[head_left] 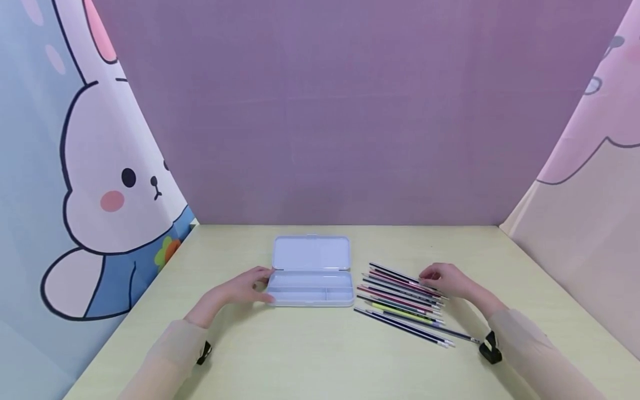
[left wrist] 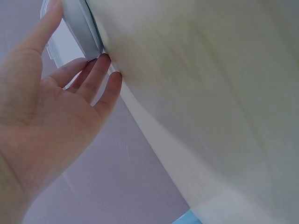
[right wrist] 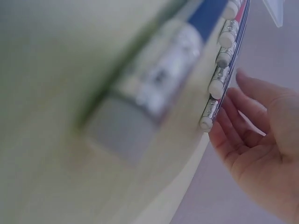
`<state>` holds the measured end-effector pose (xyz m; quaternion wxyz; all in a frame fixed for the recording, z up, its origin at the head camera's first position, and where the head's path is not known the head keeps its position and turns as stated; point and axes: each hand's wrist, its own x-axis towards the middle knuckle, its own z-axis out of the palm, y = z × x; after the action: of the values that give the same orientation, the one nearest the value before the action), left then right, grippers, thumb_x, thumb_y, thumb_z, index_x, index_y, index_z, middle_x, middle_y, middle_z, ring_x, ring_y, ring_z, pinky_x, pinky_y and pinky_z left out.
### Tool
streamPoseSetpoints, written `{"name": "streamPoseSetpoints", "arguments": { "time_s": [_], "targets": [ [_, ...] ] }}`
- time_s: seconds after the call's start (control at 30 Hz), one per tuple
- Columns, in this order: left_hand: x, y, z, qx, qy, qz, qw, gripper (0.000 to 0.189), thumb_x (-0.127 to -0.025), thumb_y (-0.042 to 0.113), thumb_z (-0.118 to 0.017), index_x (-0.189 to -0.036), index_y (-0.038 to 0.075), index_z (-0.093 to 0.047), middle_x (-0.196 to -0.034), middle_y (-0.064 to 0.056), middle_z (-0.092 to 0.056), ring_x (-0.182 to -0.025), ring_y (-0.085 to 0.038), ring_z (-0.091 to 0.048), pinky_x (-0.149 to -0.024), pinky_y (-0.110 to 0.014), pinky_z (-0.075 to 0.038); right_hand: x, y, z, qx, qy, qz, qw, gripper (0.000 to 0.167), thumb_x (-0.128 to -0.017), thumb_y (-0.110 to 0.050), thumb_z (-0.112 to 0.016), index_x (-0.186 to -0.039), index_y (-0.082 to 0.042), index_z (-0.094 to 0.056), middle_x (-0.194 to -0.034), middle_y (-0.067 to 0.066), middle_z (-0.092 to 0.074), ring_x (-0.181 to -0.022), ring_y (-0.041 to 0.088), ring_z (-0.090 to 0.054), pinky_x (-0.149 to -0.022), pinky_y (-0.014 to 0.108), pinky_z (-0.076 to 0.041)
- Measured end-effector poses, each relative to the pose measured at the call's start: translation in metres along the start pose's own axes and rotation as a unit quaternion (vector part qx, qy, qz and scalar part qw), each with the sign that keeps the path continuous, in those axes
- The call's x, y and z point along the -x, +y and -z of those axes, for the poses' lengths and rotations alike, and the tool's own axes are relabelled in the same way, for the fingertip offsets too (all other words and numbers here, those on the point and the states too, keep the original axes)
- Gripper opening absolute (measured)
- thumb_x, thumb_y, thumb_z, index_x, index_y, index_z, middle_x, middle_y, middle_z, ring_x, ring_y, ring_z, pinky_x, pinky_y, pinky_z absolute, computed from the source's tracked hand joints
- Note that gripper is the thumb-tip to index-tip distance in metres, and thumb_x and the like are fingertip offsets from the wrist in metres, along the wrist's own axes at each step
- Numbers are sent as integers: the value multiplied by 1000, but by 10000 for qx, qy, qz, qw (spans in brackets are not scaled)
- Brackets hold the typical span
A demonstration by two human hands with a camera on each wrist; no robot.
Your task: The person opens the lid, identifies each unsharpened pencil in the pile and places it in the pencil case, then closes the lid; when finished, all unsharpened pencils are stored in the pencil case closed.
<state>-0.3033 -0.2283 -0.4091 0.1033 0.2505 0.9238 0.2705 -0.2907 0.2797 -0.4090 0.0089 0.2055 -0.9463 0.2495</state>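
Note:
A white pencil case [head_left: 311,303] lies on the table with its lid [head_left: 311,253] raised at the back, showing a long compartment and smaller divided ones. My left hand [head_left: 248,286] holds its left end, the thumb at the front corner and fingers toward the hinge; the left wrist view shows the fingertips [left wrist: 103,60] against the case edge. To the right lies a slanting row of several pencils [head_left: 400,303], dark, red and yellow-green, white erasers to the right. My right hand [head_left: 449,279] is at the far pencils, loosely bent fingers [right wrist: 225,140] beside the eraser ends, thumb apart from them.
The pale wood-grain table [head_left: 300,355] ends at a purple backdrop [head_left: 320,111]. A printed rabbit cloth [head_left: 115,139] hangs on the left, and a pink and cream one [head_left: 590,222] on the right. One pencil [head_left: 465,336] reaches further right, close to the black wrist strap [head_left: 490,349].

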Motion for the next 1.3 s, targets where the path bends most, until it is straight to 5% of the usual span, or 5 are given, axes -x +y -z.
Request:
{"name": "streamPoseSetpoints", "arguments": {
  "time_s": [0.77, 1.3],
  "targets": [
    [-3, -4, -4, 30, 62, 48, 10000, 78, -81, 36, -72, -142, 1, -38, -139, -19, -42, -121, -32, -46, -100, -50, -41, 0, 5, 2, 315, 28, -412, 9987, 6, -84, -9, -63, -85, -5, -67, -78, 1, -64, -68, 11, -54, -61, 28, -47],
    [-4, -4, -4, 14, 79, 70, 9999, 81, -81, 39, -72, -142, 0, -37, -138, -18, -46, -123, -32, -46, -104, -51, -36, -4, 1, 21, 473, 909, 39, 9947, 7, -85, -10, -66, -88, -4, -71, -81, 3, -67, -72, 13, -57, -64, 29, -48]
  ]
}}
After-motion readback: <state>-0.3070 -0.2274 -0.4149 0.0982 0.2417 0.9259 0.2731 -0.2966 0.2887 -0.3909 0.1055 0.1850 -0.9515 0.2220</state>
